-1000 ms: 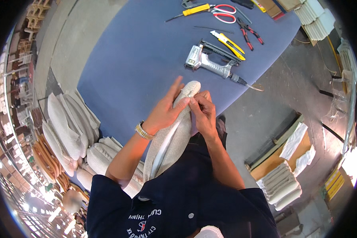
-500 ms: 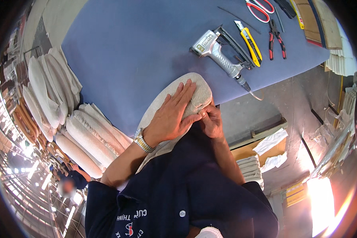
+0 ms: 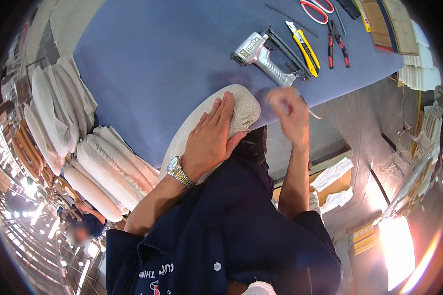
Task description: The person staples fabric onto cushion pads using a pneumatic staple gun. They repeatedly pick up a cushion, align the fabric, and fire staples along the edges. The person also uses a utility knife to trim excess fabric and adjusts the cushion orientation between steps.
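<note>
Across the table's near edge, against my body, lies a beige fabric-covered pad (image 3: 244, 107) with a rounded end. My left hand (image 3: 206, 145) rests on top of it, fingers stretched out and the thumb along its near right edge. To the right of the pad, apart from it, my right hand (image 3: 291, 115) is raised with curled fingers. Motion smears those fingers, so whether they hold anything is unclear. Just beyond that hand, a silver staple gun (image 3: 265, 61) lies on the blue-covered table (image 3: 147, 64); its hose end is partly hidden behind the hand.
Right of the staple gun lie a yellow utility knife (image 3: 306, 51), red-and-black pliers (image 3: 336, 46) and red-handled scissors (image 3: 316, 11). Beige padded pieces (image 3: 110, 160) are stacked at the left. Another person (image 3: 91, 223) is at the lower left. A cardboard box (image 3: 332, 189) stands below on the right.
My right hand has left the pad's edge and moved up and right toward the staple gun. My left hand stays on the pad.
</note>
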The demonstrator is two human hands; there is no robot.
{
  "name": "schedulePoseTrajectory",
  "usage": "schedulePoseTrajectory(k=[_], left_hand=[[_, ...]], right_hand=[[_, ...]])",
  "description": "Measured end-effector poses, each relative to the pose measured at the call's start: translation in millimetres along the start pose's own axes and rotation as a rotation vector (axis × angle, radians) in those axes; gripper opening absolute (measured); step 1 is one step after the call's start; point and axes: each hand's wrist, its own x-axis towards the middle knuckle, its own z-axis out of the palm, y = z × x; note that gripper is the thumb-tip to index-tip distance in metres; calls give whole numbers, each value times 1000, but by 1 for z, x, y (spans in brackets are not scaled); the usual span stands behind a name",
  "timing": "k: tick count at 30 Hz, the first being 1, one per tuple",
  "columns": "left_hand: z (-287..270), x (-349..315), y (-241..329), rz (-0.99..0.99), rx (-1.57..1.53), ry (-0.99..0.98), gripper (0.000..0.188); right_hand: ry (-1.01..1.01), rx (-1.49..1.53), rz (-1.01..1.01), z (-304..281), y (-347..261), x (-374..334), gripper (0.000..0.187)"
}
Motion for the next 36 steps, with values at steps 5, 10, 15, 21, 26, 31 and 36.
schedulePoseTrajectory(k=[5,10,15,21,26,31,36], left_hand=[[2,1,-2,27,4,0,86],[6,2,-11,44,-70,-105,86],[8,-2,-8,24,-126,-137,88],[7,-3,-7,51,-140,-141,90],[7,-1,-8,36,-126,-140,90],[5,0,-9,29,-124,-169,92],[4,1,-12,53,-126,-171,97]], right_hand=[[272,-885,-172,33,16,60,59],[157,-904,-9,31,8,88,73],[186,-464,213,7,-66,50,54],[210,-31,229,-9,-105,-72,58],[166,-243,45,7,-111,-110,69],[62,-107,110,25,-113,-117,64],[23,-149,105,29,-106,-111,71]])
